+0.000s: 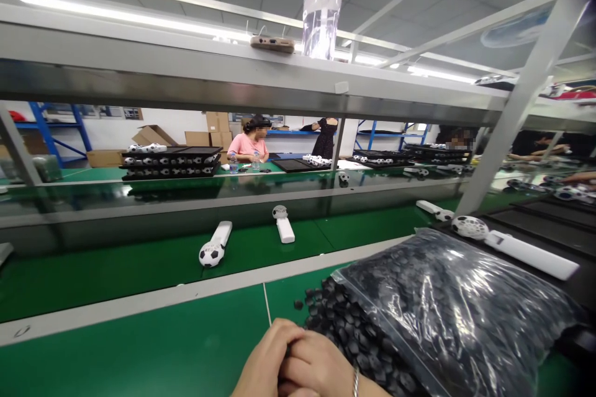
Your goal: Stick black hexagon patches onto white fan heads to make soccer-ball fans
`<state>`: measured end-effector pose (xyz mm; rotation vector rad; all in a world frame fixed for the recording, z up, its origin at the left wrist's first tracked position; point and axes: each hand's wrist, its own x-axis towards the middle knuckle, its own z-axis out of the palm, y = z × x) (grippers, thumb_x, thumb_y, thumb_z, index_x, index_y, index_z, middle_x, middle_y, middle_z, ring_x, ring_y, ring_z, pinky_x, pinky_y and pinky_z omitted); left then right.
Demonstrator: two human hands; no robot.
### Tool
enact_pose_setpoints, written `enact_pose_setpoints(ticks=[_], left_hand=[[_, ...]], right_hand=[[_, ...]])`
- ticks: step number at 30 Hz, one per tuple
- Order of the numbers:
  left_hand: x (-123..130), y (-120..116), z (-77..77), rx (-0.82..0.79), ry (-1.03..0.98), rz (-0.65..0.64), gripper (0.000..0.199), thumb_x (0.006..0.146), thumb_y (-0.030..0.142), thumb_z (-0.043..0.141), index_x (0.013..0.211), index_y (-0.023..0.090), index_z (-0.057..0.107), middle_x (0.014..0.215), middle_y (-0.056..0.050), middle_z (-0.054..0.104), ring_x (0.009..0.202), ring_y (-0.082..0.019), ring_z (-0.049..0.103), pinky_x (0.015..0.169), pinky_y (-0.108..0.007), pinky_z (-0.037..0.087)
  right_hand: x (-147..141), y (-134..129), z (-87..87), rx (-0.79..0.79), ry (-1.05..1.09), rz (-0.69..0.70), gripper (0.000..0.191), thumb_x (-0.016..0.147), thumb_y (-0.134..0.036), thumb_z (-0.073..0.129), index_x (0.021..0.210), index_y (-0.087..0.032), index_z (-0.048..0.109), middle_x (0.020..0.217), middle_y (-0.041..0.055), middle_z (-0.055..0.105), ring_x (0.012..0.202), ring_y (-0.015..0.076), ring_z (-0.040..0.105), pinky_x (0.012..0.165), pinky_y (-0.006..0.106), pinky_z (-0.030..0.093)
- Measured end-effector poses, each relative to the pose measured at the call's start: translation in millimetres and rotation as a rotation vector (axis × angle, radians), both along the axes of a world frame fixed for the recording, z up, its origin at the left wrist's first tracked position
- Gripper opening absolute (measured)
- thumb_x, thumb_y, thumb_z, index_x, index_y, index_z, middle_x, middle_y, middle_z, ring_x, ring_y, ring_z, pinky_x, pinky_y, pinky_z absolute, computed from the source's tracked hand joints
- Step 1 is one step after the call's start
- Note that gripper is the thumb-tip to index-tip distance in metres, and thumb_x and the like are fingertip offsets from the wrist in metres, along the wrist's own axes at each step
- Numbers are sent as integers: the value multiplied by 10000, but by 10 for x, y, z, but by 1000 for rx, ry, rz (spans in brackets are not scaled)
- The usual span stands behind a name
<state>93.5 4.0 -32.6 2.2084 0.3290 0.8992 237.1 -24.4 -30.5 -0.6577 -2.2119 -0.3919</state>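
My left hand (pixel 263 356) and my right hand (pixel 321 356) are clasped together at the bottom middle, fingers folded against each other. Neither shows a tool or part in it. A chain bracelet (pixel 356 379) circles my right wrist. Close beside the right hand lies a heap of small black pieces (pixel 358 329), spilling from a large clear plastic bag (pixel 447 298) full of the same pieces. One loose black piece (pixel 298 304) rests just beyond the knuckles. The undersides of both hands are hidden.
Football-headed white handheld devices (pixel 215 245) lie on the green conveyor (pixel 153 267) ahead; another device (pixel 531 251) rests on black trays at right. Overhead, a shelf (pixel 186 68) holds a phone (pixel 272 44) and a bottle (pixel 322 12). A slanted post (pixel 507 105) stands right. Several people work beyond.
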Motion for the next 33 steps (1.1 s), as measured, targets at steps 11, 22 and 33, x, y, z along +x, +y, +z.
enact_pose_setpoints(ticks=[11,22,33], left_hand=[[-4,6,47,-35,76,17,401,729,328,600,1080,231,432,967,-53,458,896,-194,498,796,-328,434],[9,-42,130,-6,12,14,479,748,521,541,1097,206,454,960,-78,493,872,-206,505,784,-342,449],[18,-170,202,70,-16,123,552,726,526,552,1130,155,493,1005,-102,546,920,-205,519,834,-322,453]], right_hand=[[21,43,-101,-10,-19,-6,359,905,-312,336,676,-174,575,602,4,593,587,107,529,519,215,412],[17,13,-80,-26,-8,-33,337,902,-311,354,702,-172,587,599,2,611,588,113,552,535,225,432],[115,-174,81,-286,16,-7,304,913,-265,337,808,-177,607,675,30,641,647,130,597,632,241,492]])
